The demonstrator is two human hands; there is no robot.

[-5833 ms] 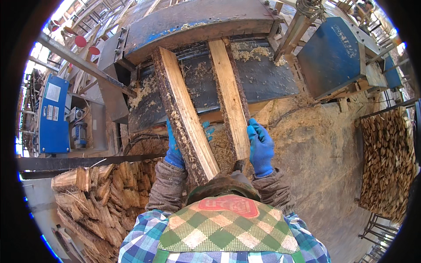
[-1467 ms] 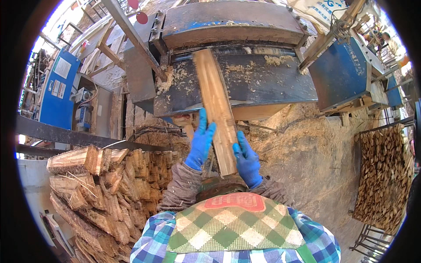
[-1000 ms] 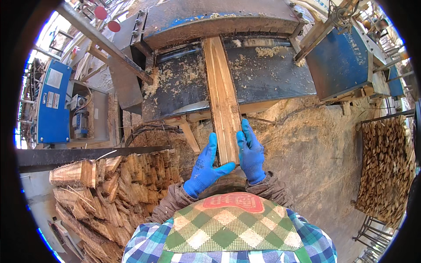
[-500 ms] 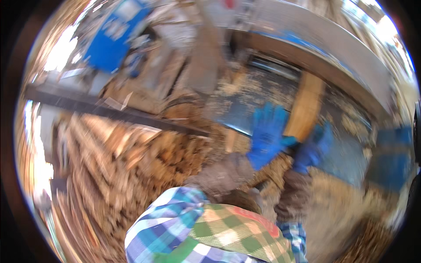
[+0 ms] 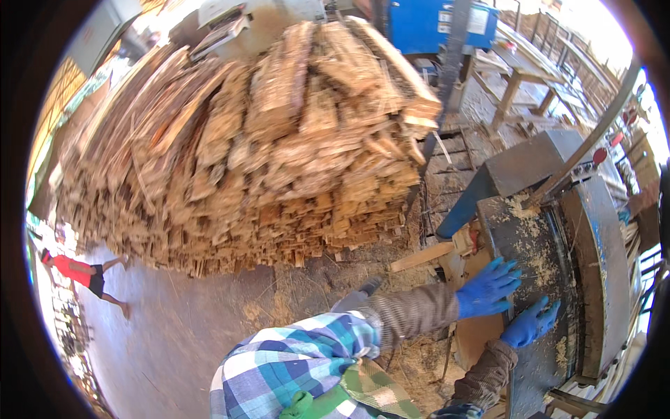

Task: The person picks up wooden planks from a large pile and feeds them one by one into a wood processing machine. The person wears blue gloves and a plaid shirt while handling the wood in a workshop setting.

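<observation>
Blue gloves cover both of my hands. My left hand [image 5: 487,286] is spread flat, its fingers reaching over the near edge of a dark metal machine bed [image 5: 520,244]. Lower down along that edge, my right hand [image 5: 529,325] is also stretched out with its fingers apart. Neither hand holds anything. Sawdust and shavings lie scattered on the bed. Behind it rises the machine's long grey metal housing [image 5: 597,272].
A big stack of rough wood strips [image 5: 272,140] fills the left and middle. A loose wood piece [image 5: 421,257] lies beside the machine. A person in a red shirt [image 5: 73,267] is at far left. Farther off are a blue cabinet [image 5: 419,26] and a wooden table [image 5: 523,73].
The view has swung left toward the wood stack. The wooden board that lay by my hands on the machine bed is no longer seen there. Both hands remain outstretched.
</observation>
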